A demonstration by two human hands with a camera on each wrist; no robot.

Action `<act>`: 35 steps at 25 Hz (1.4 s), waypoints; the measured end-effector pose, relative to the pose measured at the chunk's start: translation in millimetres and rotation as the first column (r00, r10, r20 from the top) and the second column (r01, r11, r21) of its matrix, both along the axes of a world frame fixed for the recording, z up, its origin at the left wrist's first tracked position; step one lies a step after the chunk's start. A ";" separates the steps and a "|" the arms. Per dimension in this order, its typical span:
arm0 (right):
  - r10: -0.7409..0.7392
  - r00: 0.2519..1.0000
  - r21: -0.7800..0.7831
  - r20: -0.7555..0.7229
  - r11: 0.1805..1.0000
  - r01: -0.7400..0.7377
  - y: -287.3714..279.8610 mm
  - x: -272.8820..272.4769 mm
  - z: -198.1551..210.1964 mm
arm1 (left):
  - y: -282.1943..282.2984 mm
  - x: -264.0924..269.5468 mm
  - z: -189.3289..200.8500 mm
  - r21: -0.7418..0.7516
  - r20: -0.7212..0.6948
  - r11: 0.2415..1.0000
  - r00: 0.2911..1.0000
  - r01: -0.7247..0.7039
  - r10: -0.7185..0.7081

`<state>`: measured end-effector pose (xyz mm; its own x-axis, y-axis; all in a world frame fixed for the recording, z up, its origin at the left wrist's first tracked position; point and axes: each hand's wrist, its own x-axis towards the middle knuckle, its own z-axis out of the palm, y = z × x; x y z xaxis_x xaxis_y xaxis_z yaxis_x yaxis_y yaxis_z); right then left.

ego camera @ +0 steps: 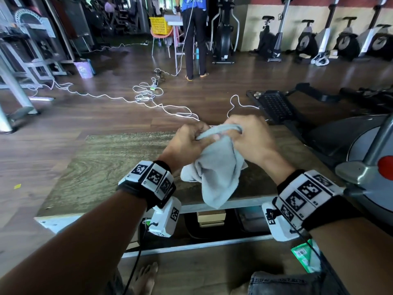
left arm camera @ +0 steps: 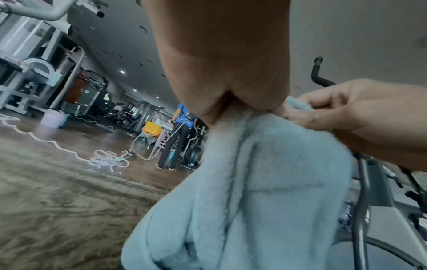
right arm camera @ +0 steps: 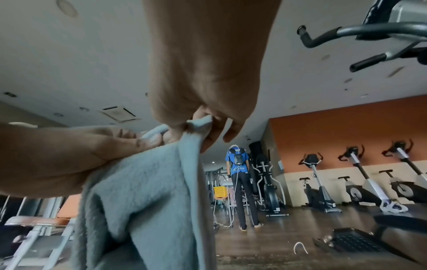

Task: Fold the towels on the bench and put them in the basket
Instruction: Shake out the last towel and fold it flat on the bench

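A pale grey-blue towel (ego camera: 217,173) hangs bunched above the wooden bench top (ego camera: 110,167), its lower end reaching past the near edge. My left hand (ego camera: 189,139) grips the towel's upper edge from the left. My right hand (ego camera: 246,135) pinches the same edge just to the right, the two hands almost touching. The left wrist view has the towel (left arm camera: 265,201) draped below my left hand (left arm camera: 231,82), with the right hand (left arm camera: 346,113) beside it. In the right wrist view my right hand (right arm camera: 203,95) pinches a towel (right arm camera: 143,182) corner. No basket for the task is identifiable near me.
White cables (ego camera: 144,96) snake over the wooden floor beyond the bench. An exercise machine (ego camera: 361,150) stands close on the right. A person in a blue shirt (ego camera: 194,35) stands far back by a yellow basket (ego camera: 159,24) on a chair. Exercise bikes (ego camera: 344,39) line the far wall.
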<state>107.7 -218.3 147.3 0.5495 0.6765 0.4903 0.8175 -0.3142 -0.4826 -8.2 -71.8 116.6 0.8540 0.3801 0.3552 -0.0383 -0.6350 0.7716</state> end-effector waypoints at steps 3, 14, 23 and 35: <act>-0.006 0.998 0.170 -0.068 0.985 0.017 -3.4 6.0 15.3 | 7.1 -12.4 -2.7 0.015 -0.121 0.998 0.991 -0.057 0.058; -0.314 0.891 0.480 -0.328 0.757 0.443 -20.5 71.4 39.5 | 94.0 -59.1 -29.1 0.318 -0.165 0.867 0.878 -0.383 0.449; -0.069 0.958 0.094 -0.278 0.991 0.099 14.8 24.8 -8.0 | 55.0 -19.2 13.5 -0.321 -0.194 0.829 0.889 -0.457 0.415; -0.108 0.926 0.019 -0.362 0.992 0.124 39.6 -58.4 -84.1 | 27.5 10.3 26.9 -0.786 -0.019 0.557 0.911 -0.268 0.412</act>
